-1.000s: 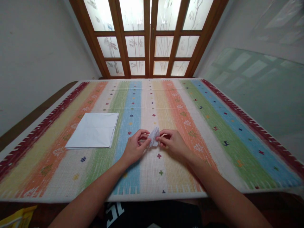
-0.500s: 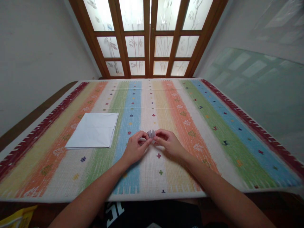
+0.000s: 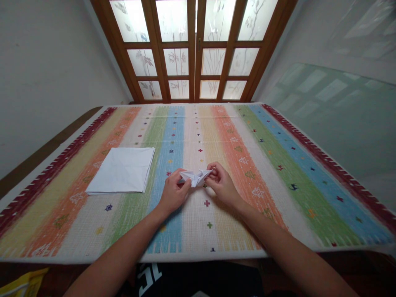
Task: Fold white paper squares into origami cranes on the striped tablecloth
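A folded white paper piece [image 3: 194, 178] with pointed ends is spread between my hands above the striped tablecloth. My left hand [image 3: 175, 193] pinches its left end, and my right hand [image 3: 222, 185] pinches its right tip. Its underside and the parts inside my fingers are hidden. To the left of my left hand lies a neat square stack of white paper or napkins [image 3: 121, 170], not touched by either hand.
The tablecloth [image 3: 309, 206] has coloured stripes and a dark red border and covers the whole table. Wooden-framed frosted glass doors [image 3: 193, 49] stand beyond it. A glass pane [image 3: 334, 111] leans at the right. A yellow bag [image 3: 24, 282] sits below the near left edge.
The paper has opened from a small bunched shape into a wider pointed form. My hands have moved apart, the left one shifting left and the right one staying at the paper's right tip.
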Motion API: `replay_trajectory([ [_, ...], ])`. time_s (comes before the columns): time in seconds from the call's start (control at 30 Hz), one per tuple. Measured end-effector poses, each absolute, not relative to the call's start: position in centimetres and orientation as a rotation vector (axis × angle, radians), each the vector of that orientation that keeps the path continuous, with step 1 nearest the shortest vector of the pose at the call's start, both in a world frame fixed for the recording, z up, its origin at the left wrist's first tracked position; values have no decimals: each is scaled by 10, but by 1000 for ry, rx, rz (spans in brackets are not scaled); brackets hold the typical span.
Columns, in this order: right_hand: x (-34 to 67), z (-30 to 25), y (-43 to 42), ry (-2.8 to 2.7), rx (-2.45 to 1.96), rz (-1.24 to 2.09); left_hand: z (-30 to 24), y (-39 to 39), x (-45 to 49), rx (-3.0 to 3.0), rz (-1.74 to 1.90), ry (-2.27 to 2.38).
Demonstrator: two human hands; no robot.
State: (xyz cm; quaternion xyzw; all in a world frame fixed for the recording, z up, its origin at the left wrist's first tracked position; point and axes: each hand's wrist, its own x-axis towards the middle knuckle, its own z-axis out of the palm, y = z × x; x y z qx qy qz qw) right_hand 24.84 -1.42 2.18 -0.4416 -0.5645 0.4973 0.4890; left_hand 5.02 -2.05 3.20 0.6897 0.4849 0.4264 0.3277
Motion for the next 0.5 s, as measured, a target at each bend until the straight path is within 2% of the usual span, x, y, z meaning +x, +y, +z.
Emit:
replay_trajectory([
  [0.5, 246, 37, -25, -1664, -1151, 891, 32, -26, 55, 1707, 1094, 1233],
])
